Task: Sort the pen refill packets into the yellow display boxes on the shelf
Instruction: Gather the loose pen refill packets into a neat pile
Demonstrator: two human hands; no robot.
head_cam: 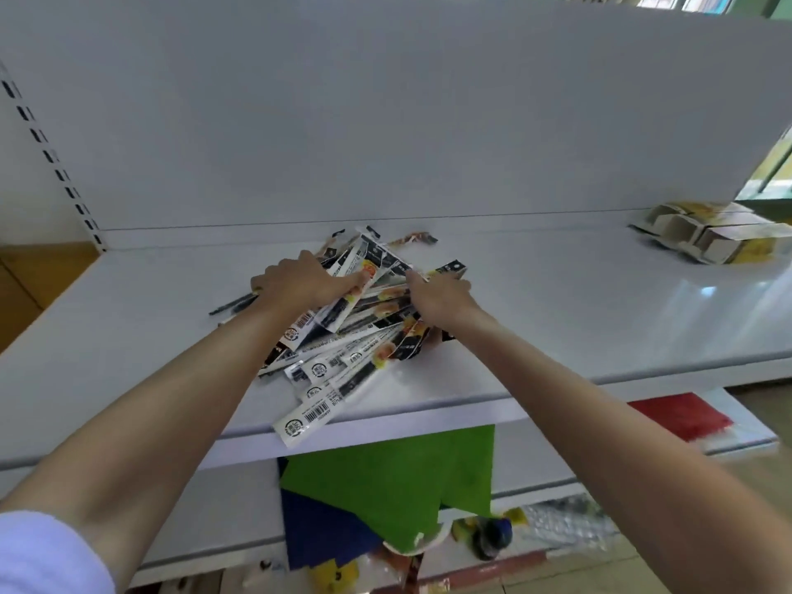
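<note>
A heap of long pen refill packets (343, 349), black and white with barcodes, lies in the middle of the white shelf (600, 319); one packet hangs over the front edge. My left hand (295, 278) rests on the top left of the heap and its fingers hold a few packets. My right hand (437, 295) lies on the heap's right side and its fingers pinch a packet near the top. The yellow display boxes (707, 233) lie on their sides at the far right of the shelf, well away from both hands.
A white back panel (385, 122) rises behind the shelf. A lower shelf holds green paper (394, 478), blue paper (317, 533) and a red sheet (681, 415). Bubble wrap and small items lie further below.
</note>
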